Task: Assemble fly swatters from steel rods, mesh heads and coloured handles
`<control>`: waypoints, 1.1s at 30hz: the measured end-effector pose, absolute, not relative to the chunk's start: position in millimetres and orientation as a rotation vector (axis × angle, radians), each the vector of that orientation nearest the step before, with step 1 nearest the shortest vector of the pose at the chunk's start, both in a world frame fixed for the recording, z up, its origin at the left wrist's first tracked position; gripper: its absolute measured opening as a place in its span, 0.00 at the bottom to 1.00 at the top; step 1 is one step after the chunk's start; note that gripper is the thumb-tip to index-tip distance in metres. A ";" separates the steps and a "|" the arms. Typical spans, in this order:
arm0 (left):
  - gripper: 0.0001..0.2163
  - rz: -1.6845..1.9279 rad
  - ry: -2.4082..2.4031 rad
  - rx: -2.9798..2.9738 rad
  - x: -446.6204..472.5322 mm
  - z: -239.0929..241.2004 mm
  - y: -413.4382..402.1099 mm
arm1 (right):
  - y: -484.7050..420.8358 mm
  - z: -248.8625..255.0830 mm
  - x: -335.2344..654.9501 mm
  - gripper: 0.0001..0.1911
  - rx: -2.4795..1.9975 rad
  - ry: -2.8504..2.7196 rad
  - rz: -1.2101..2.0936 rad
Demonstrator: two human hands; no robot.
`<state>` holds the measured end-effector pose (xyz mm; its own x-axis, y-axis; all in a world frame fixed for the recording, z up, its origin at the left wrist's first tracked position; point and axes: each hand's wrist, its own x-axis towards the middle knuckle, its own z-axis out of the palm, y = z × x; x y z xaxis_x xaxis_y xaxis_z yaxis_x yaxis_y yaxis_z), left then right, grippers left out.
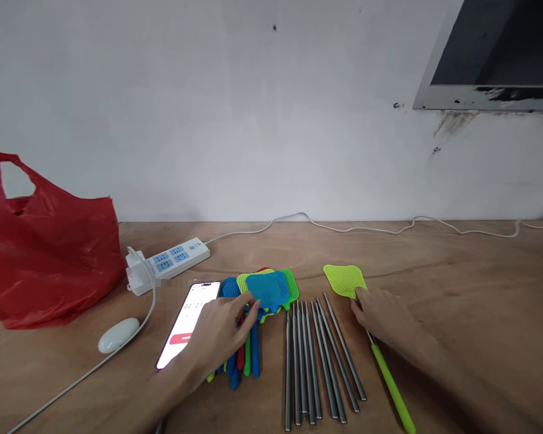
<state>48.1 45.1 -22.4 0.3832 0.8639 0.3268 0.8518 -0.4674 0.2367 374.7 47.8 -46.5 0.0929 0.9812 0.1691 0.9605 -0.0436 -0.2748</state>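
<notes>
My left hand [228,325] reaches over a pile of fly swatters, with thumb and index fingertip together at the left edge of a blue fly swatter [269,288] on top. Under it show other swatter heads, among them a green head [292,288]. Blue, green and red handles [255,352] stick out toward me below the hand. My right hand [377,310] is closed round the neck of a yellow-green fly swatter [393,386], just below its mesh head. Several metal rods [312,361] lie side by side between my hands.
A lit phone [187,319] showing a timer lies beside my left arm. Farther left are a white mouse-shaped object [118,335], a white power strip [176,258] and a red plastic bag [49,253]. A white cable [303,214] runs along the wall.
</notes>
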 end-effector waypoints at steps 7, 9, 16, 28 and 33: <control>0.19 0.705 1.442 2.332 54.3 -17.8 40.2 | 60.6 -24.9 380.9 0.19 -1.649 -1.659 0.644; 0.20 0.729 1.323 2.149 57.2 -15.3 37.2 | 58.1 -15.8 375.9 0.23 -1.535 -1.561 0.803; 0.21 0.647 1.077 1.929 64.0 -3.2 26.6 | 27.7 -13.3 327.4 0.21 -1.038 -0.999 1.346; 0.18 0.357 0.951 2.006 66.3 -6.5 18.8 | 31.3 -19.0 332.1 0.23 -1.144 -0.949 0.611; 0.18 0.363 1.122 2.151 60.9 -1.9 20.5 | 28.6 5.9 350.9 0.23 -1.029 -1.540 0.043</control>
<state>60.9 20.5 -1.9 0.5906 0.8047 -0.0608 0.6167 -0.4015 0.6771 350.9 28.6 5.9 0.1163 0.6124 0.7819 0.5680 0.6048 -0.5582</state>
